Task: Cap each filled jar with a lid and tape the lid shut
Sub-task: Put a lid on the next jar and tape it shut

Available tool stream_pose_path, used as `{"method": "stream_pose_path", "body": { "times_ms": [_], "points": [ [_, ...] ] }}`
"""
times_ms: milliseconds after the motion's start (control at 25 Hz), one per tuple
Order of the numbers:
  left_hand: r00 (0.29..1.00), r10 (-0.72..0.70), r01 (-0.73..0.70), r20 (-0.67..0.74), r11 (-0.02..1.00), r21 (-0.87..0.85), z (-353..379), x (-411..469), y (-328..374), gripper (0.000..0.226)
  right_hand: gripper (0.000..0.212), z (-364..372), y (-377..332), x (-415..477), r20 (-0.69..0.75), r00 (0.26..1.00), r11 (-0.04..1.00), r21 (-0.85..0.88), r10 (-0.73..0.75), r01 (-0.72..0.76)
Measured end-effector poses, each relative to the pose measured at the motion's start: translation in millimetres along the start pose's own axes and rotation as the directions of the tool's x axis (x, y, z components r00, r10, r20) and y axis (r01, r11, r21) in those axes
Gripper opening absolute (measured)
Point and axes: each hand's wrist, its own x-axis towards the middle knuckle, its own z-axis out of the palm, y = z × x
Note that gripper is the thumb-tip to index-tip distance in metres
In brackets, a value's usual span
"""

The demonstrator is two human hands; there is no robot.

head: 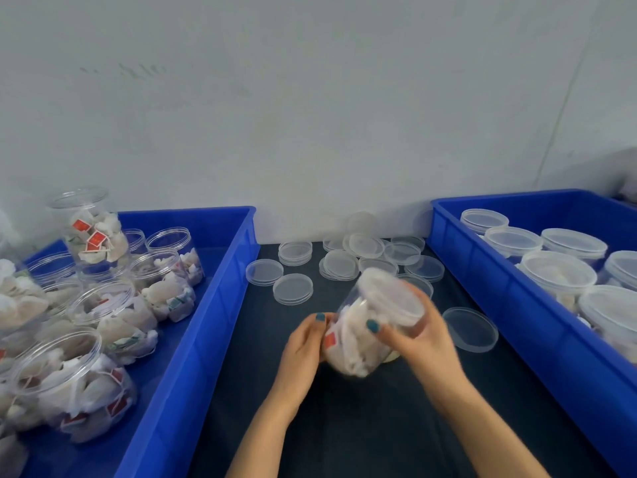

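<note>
The clear plastic jar of white sachets [358, 336] tilts over the dark mat [344, 429], base lower left, translucent round lid [393, 294] upper right. The left hand [303, 350] grips the base; the right hand [422, 339], nearer the lid, curls round the neck.

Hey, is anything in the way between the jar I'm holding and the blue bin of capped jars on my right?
Only a loose lid lying flat on the mat between the jar and the right bin. Lifted, the jar should clear it and the bin's near wall.
</note>
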Motion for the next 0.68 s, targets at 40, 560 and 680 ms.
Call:
{"method": "stream_pose_path", "body": {
  "times_ms": [40,560,680],
  "points": [
    [0.999,0.015,-0.015,0.036,1.0,0.009,0,0,-2,0.027,0.071,-9,-9,4,-0.085,0.995,0.999,0.001,-0.044,0.044],
    [0.99,-0.041,0.021,0.134,0.989,0.147,-4,3,-17,0.024,0.101,-157,-64,126,-0.732,0.662,0.971,-0.001,0.163,-0.239],
    [0.99,-0.045,0.027,0.133,0.991,0.132,-5,3,-19,0.024,0.112,-165,-70,129,-0.765,0.619,0.951,-0.027,0.179,-0.309]
  ]
}}
